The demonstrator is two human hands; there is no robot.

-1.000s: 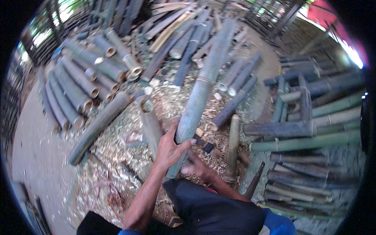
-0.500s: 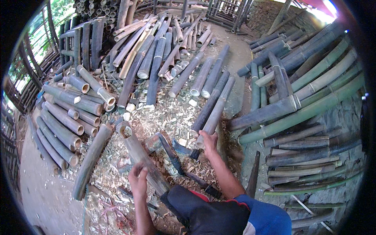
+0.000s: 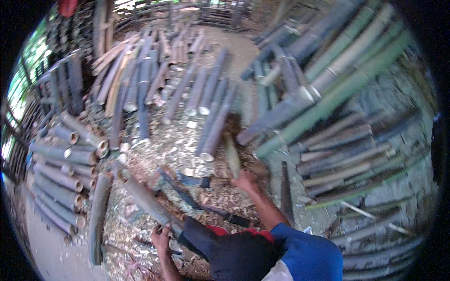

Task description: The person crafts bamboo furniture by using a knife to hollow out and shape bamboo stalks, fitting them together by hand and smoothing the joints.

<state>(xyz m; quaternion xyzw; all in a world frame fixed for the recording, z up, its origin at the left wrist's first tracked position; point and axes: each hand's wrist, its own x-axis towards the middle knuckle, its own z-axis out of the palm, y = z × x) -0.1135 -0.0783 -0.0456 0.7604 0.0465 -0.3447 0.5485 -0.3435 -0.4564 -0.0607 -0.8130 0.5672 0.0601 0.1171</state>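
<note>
My right hand is closed round the near end of a pale, tapered, club-like piece, blurred by motion; its far end meets dark ground by the poles. My left hand has its fingers curled together beside the lower part of a grey bamboo tube; whatever they hold is too small to make out. That tube slants from my leg to the chip-covered ground, its open end away from me. Between my hands lie a long dark-bladed tool, a shorter dark blade and a dark-handled tool.
Cut bamboo tubes are stacked at the left, and one thick tube lies apart. More poles spread at the far side. Long green poles and split lengths lie at the right. A dark flat strip stands near my right arm.
My right hand has left the end of a bamboo pole and now grips the pale club-like piece. My left hand has come down along the tube toward me. The view has shifted to the right.
</note>
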